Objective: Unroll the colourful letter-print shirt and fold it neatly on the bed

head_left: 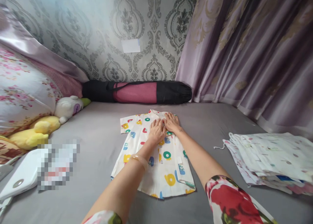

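Observation:
A small white shirt point(168, 175) with coloured ring and letter prints lies flat on the grey bed sheet point(97, 129), collar toward the wall. My left hand point(156, 130) rests palm down on its upper chest, fingers flat and together. My right hand point(171, 122) lies flat beside it near the collar, fingers stretched out. The two hands touch side by side. Neither hand grips anything. A pale bangle point(139, 160) sits on my left wrist.
A stack of folded printed clothes point(269, 162) lies at the right. A black and pink roll bag point(137, 92) runs along the wall. Plush toys point(49, 123) and floral pillows point(22, 93) sit at the left, with a white object point(22, 176) near them. Curtains point(251, 51) hang at the right.

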A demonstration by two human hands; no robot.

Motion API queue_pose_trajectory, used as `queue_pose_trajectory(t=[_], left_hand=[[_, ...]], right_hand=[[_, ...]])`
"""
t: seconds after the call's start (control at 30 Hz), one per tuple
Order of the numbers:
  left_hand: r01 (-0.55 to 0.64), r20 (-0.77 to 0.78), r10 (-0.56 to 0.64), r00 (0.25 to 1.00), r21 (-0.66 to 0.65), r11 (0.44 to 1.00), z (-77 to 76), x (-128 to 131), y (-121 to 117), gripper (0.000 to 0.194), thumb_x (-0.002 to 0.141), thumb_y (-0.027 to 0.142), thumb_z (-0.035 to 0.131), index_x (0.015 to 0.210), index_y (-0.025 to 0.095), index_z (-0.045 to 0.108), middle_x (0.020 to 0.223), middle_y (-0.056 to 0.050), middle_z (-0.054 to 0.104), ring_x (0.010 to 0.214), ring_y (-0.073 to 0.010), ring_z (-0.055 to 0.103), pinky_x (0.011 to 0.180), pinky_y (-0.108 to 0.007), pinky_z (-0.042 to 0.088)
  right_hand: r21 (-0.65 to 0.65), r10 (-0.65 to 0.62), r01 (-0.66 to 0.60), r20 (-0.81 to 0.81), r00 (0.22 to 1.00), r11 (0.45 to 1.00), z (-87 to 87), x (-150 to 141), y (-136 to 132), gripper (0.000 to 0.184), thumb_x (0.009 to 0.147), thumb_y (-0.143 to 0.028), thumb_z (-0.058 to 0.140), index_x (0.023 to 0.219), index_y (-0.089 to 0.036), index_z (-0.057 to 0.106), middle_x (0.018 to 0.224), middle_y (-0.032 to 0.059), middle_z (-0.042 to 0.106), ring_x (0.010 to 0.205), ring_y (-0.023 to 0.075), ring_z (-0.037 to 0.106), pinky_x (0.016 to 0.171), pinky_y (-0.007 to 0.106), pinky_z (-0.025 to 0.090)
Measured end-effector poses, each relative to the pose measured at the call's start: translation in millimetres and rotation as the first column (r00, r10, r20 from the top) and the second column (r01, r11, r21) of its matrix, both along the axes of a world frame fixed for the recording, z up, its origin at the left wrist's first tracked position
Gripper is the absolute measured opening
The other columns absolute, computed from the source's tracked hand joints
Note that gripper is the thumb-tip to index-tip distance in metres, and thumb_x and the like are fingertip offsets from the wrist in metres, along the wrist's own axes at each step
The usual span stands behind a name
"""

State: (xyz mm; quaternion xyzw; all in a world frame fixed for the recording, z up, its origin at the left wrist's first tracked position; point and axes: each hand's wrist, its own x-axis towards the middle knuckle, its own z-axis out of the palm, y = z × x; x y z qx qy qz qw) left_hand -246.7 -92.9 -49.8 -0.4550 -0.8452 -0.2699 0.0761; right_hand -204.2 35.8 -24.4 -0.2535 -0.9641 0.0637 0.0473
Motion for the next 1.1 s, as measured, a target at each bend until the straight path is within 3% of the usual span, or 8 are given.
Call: queue_pose_trajectory(t=[0.13,0.33,0.6,0.83,1.1], left_hand=[[-0.016,0.022,0.017,1.000,-0.079,0.997,5.8,5,-2,0.047,0.093,0.027,0.039,0.137,0.010,0.046,0.146,-0.017,0.046,0.137,-0.0330,0.036,0.114,-0.049,0.026],[-0.039,0.001,0.040,0.999,-0.141,0.989,13.7,8,-3,0.047,0.089,0.020,0.041,0.135,0.013,0.047,0.148,-0.013,0.045,0.137,-0.0282,0.037,0.115,-0.044,0.026],[-0.042,0.023,0.047,0.999,-0.186,0.982,19.1,10,-4,0.047,0.090,0.018,0.039,0.136,0.013,0.046,0.149,-0.014,0.044,0.138,-0.0270,0.036,0.115,-0.043,0.025],[-0.052,-0.018,0.050,0.999,-0.186,0.981,15.8,8,-4,0.043,0.092,0.020,0.038,0.133,0.013,0.048,0.147,-0.013,0.045,0.136,-0.0260,0.038,0.114,-0.041,0.026],[-0.046,-0.047,0.037,0.998,-0.205,0.978,18.1,9,-6,0.040,0.092,0.021,0.038,0.131,0.014,0.049,0.143,-0.015,0.048,0.131,-0.0272,0.041,0.112,-0.044,0.027]], right_hand=[[-0.015,0.005,-0.005,0.025,1.000,1.000,-4.4,-3,3,0.056,0.104,-0.037,0.022,0.154,-0.012,0.026,0.159,0.0100,0.020,0.146,0.0238,0.013,0.118,0.049,0.009],[-0.156,0.019,-0.005,0.088,0.996,0.988,7.9,1,12,0.056,0.104,-0.038,0.015,0.154,-0.015,0.025,0.160,0.0077,0.016,0.147,0.0217,0.012,0.119,0.046,0.011],[0.018,0.028,-0.028,-0.025,0.999,0.999,-7.2,26,-6,0.054,0.103,-0.033,0.023,0.151,-0.010,0.032,0.158,0.0112,0.023,0.145,0.0242,0.018,0.118,0.048,0.015],[-0.094,0.048,-0.050,-0.028,0.998,0.994,1.4,36,-5,0.055,0.104,-0.033,0.017,0.152,-0.011,0.029,0.159,0.0097,0.022,0.146,0.0213,0.015,0.119,0.047,0.014],[-0.042,0.063,-0.063,0.010,0.998,0.997,1.9,79,-40,0.058,0.103,-0.035,0.022,0.153,-0.006,0.027,0.159,0.0126,0.018,0.147,0.0232,0.011,0.120,0.042,0.008]])
